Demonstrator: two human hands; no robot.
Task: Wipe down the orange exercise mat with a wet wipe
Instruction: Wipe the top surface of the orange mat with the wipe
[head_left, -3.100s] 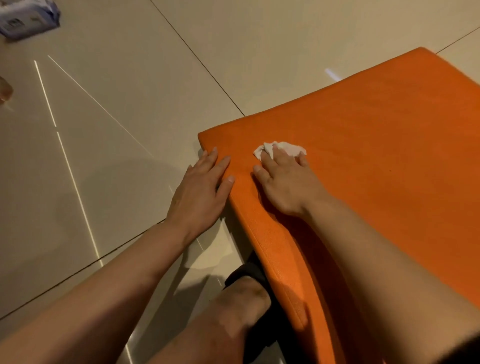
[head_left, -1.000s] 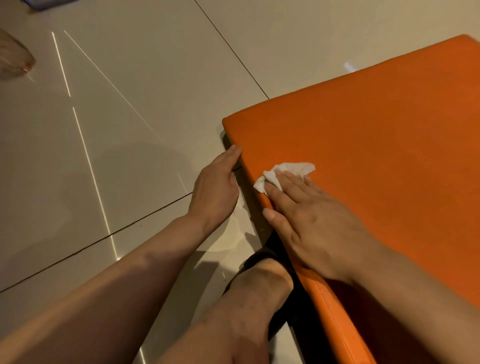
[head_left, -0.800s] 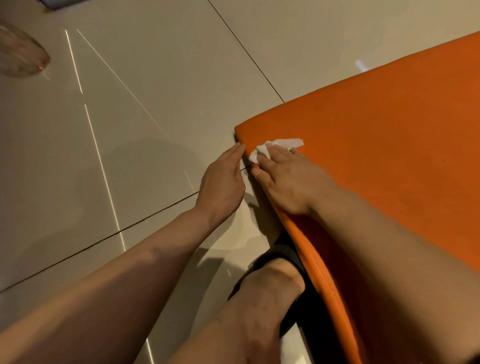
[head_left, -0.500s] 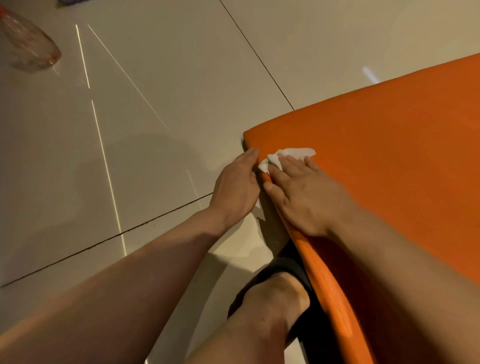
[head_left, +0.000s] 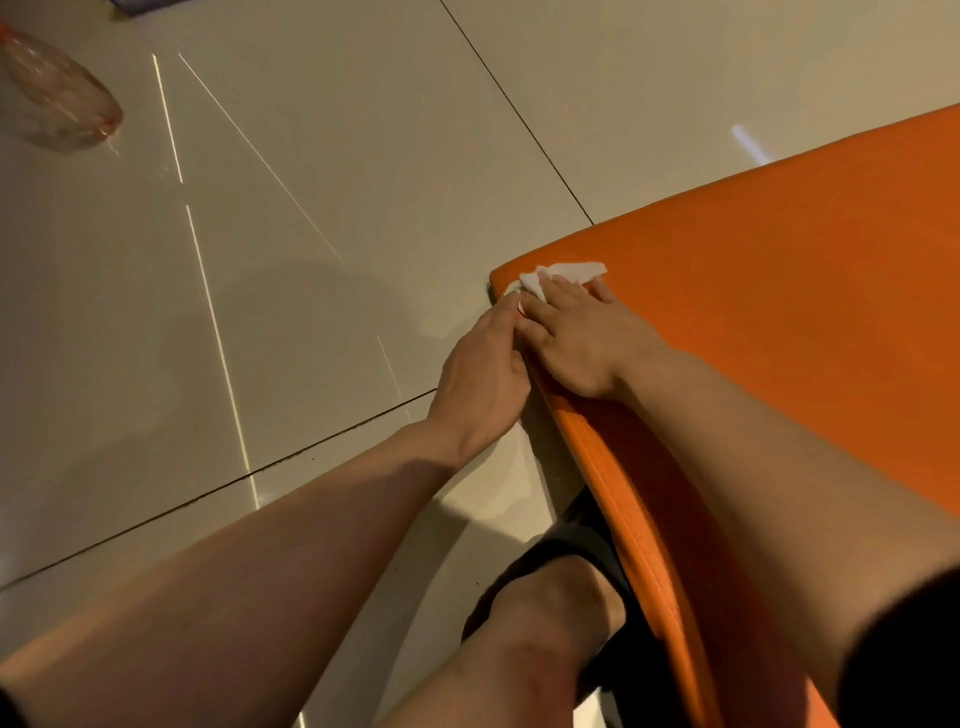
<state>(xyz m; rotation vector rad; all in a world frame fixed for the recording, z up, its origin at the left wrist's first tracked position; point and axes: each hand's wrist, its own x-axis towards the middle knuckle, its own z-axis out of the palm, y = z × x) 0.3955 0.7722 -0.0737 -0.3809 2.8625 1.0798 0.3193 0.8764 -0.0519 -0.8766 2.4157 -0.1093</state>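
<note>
Pressing my right hand (head_left: 576, 338) flat, fingers spread, I pin the wet wipe (head_left: 563, 274) onto the orange mat (head_left: 779, 291) at its near-left corner; my left hand (head_left: 485, 371), fingers loosely extended, braces that edge to steady it, I judge; pale floor tiles (head_left: 311, 182) lie beyond.

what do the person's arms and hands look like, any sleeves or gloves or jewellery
Both arms are bare from forearm to wrist, with no sleeves over them. The left hand and right hand wear no gloves, and no rings, watch or bands show on the visible sides. A dark patch at the lower right corner may be a short sleeve edge, but it is too blurred to tell.
</note>
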